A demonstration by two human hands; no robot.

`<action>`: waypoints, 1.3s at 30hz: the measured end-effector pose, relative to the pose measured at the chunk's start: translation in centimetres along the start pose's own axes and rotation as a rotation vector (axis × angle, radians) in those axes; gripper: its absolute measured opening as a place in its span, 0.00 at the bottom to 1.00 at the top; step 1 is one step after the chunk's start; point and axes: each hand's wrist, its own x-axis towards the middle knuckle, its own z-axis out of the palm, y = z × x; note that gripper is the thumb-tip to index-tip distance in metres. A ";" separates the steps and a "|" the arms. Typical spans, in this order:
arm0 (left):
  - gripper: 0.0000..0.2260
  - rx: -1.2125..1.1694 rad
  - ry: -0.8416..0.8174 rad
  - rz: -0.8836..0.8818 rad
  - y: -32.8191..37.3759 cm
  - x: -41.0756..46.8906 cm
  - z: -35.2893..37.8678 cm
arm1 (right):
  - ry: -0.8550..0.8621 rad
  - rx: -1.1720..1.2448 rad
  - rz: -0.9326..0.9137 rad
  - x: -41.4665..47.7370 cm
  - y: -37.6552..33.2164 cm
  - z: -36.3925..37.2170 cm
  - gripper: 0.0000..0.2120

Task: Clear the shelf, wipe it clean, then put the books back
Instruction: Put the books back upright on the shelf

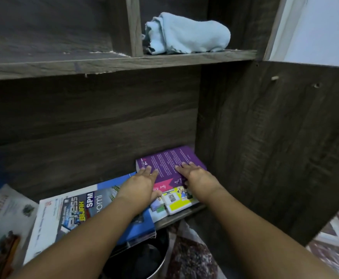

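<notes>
Landmark: purple book point(170, 164), lying flat at the right end of the lower shelf point(177, 218), text-covered side up.

- Far left of the purple book: pale-covered book point(5, 214), lying flat; print too blurred to read.
- Left of the purple book: blue-and-white SPM workbook point(74, 208), flat, near corner overhanging the shelf front.
- Left hand point(142, 182): palm down, fingers straight, tips on the purple book's left edge. Released, gripping nothing.
- Below and in front of the purple book: dark round bin point(144, 258) on the floor.
- Directly under the purple book: yellow-and-white book point(176, 202), jutting out toward the camera.
- High above the purple book: light blue cloth point(186, 34), bundled on the upper shelf point(104, 65).
- Right hand point(194, 175): flat on the purple book's cover, fingers straight, pressing, not grasping.
- Just right of the purple book: side panel point(265, 148).
- Far right, beyond that panel: patterned rug point(335, 238).
</notes>
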 end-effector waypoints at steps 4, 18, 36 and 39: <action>0.33 0.125 -0.026 -0.014 1.0 -0.6 -2.2 | 0.060 0.020 0.046 -2.0 -0.8 -1.2 0.23; 0.19 0.097 0.135 0.458 15.1 -6.8 -6.1 | -0.011 0.085 0.304 -20.7 5.0 -3.5 0.12; 0.15 0.093 -0.184 0.862 40.3 -8.5 2.5 | -0.340 0.198 0.705 -41.4 22.3 13.4 0.13; 0.15 0.105 -0.232 0.912 42.9 -8.5 4.7 | -0.381 0.239 0.774 -44.0 23.5 17.5 0.13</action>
